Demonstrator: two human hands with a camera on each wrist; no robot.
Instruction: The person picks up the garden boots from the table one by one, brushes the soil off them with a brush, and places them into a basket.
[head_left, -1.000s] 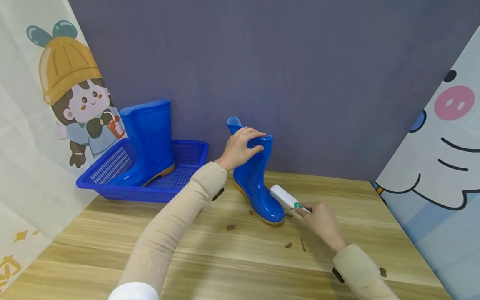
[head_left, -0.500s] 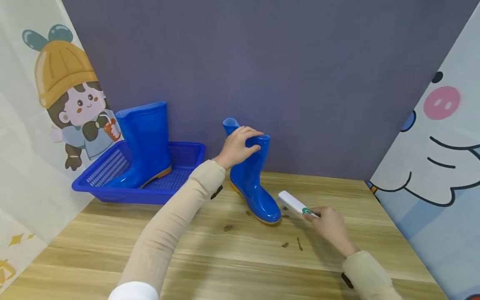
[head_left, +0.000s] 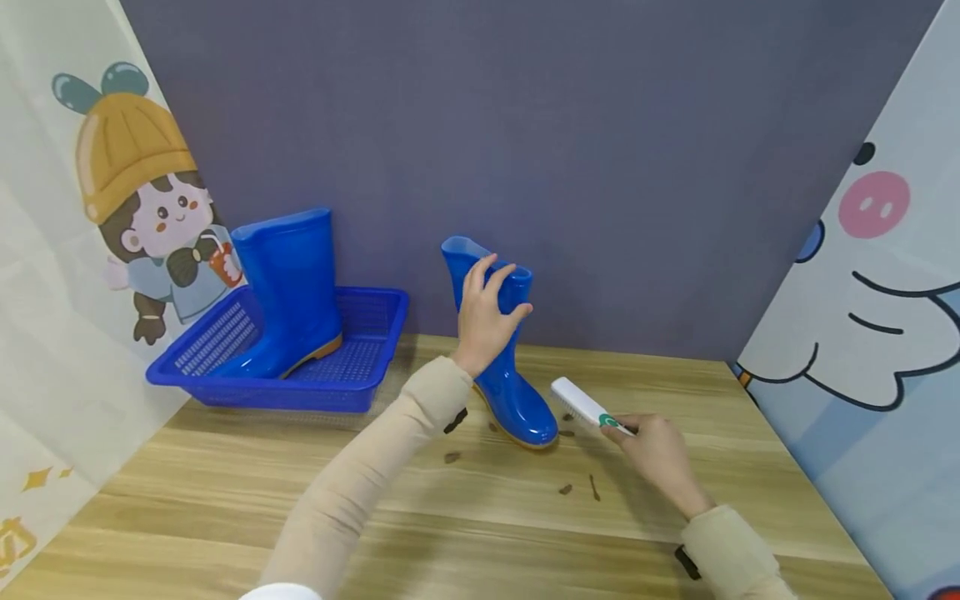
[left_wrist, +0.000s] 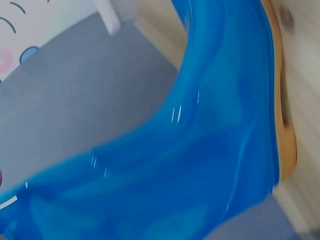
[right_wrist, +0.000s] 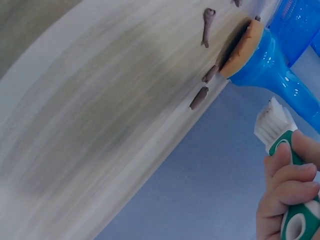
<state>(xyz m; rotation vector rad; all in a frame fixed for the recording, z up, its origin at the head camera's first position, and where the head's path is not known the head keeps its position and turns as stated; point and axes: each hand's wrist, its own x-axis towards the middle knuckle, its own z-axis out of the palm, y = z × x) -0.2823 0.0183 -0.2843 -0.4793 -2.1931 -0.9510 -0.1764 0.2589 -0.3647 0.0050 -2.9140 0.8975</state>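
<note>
A glossy blue rain boot (head_left: 521, 408) with an orange sole stands on the wooden table, toe toward the front right. My left hand (head_left: 483, 321) lies along its upper shaft, fingers spread and thumb apart, fingertips near the rim. The left wrist view is mostly filled by the boot's shaft and ankle (left_wrist: 210, 125). In my right hand (head_left: 660, 454) I grip the handle of a white and green scrub brush (head_left: 581, 404), its bristles facing down, a little right of the boot's toe. The right wrist view shows the fingers wrapped around the green handle (right_wrist: 295, 160).
Another blue rain boot (head_left: 296, 283) stands in a blue plastic basket (head_left: 300, 396) at the left. Small brown dirt pieces (head_left: 452, 457) lie scattered on the table (head_left: 450, 533) around the boot. A grey partition (head_left: 600, 167) rises along the back edge.
The brush has moved from the boot's toe to the right, away from it. My left hand has loosened from the rim, its fingers now spread lower over the shaft.
</note>
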